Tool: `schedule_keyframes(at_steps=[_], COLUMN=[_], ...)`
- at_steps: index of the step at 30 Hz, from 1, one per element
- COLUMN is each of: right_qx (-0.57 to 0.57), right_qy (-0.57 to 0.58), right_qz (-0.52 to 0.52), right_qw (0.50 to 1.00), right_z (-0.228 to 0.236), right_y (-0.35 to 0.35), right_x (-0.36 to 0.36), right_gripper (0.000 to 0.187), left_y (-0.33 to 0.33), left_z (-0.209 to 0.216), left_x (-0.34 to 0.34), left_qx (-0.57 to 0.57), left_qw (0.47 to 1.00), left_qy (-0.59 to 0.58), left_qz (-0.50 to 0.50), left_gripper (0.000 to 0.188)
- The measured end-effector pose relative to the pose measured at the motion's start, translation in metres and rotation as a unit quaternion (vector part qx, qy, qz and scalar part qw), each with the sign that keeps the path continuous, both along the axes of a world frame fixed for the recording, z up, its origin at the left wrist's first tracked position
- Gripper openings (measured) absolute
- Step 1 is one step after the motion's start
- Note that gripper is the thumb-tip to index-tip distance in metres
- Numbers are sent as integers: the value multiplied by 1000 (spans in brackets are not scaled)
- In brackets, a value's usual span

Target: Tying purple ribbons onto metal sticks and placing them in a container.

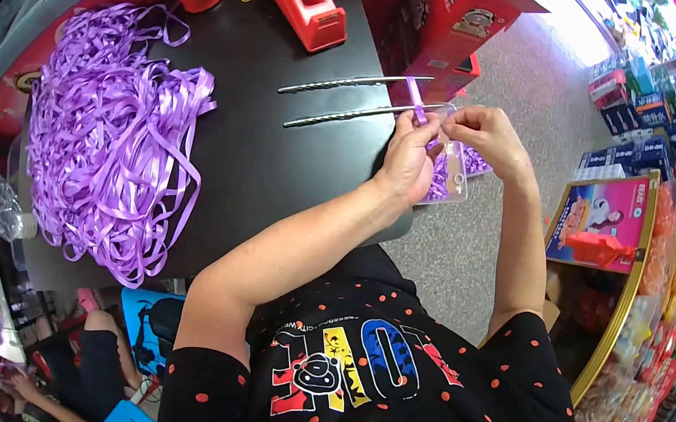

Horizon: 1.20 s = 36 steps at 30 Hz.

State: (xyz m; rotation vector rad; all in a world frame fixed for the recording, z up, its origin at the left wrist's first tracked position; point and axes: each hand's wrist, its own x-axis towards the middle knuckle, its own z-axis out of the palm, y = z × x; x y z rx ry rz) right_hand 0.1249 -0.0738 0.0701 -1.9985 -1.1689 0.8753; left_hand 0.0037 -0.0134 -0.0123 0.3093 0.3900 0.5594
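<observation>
A purple ribbon strip [414, 93] is looped across two twisted metal rods [332, 84] near their right ends, past the edge of the dark surface [253, 189]; the piece is judged to be partly made, its finishing not yet done. Many small purple pieces [438, 183] are gathered in a clear box [457, 198] beneath the hands, and may be taken as finished work, though their shape is too small to be made out. A large heap of ribbon [115, 140] is left loose on the left of the surface, so much is judged to remain.

In the left hand [411, 157], the strip is pinched between thumb and fingers near the lower rod, the grip nearly closed. In the right hand [489, 138], thumb and fingers are curled close together just beside the left fingertips; whether anything thin is pinched there cannot be told, the tips being partly hidden.
</observation>
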Motion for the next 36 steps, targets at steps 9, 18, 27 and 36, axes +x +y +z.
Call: schedule_keyframes(at_steps=[9,18,27,36], right_qx=[4,50,173,78], right_qy=[25,210,198,50], right_qz=[2,-160,-128,27], right_qw=[1000,963,956,995], right_z=[-11,-29,-61,7], right_y=[-4,-22,-32,14], right_x=[-4,-8,-17,15], right_gripper=[23,31,20,26], left_y=[-3,-2,-1,-4], left_z=[5,6,8,11], left_x=[-3,-3,-4,-5], left_qx=[22,42,19,-14], left_qw=[1000,999,1000,999], left_qy=[5,2,17,4], left_qz=[13,-2,1,-40], left_gripper=[31,36,37,49])
